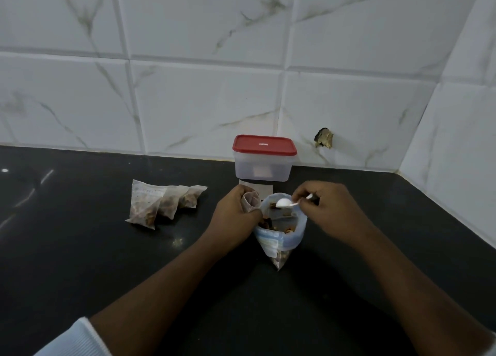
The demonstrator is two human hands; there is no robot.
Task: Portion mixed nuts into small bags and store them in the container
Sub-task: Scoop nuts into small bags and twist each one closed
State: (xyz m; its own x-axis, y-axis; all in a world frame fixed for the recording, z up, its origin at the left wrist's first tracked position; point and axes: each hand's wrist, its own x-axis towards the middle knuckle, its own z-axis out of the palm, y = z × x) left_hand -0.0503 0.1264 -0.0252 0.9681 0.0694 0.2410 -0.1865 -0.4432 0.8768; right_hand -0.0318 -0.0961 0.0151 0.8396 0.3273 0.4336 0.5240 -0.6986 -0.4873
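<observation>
Head view: mid-counter [80, 248], glossy and black, stands a crinkled clear plastic bag of mixed nuts [279, 237], its mouth rolled open. The left grip [236, 213], at its 10 o'clock, curls round a small translucent bag [251, 201]; the right grip [330, 210], at 2 o'clock, pinches a white plastic spoon [284, 202] over the mouth. Filled cloudy pouches [161, 205] lie at 9 o'clock; the boxy red-lidded container [264, 159] sits at 12 o'clock

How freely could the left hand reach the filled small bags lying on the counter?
Probably yes: only bare counter separates the left hand from the filled small bags, but its fingers hold an open small bag to set down first.
</observation>
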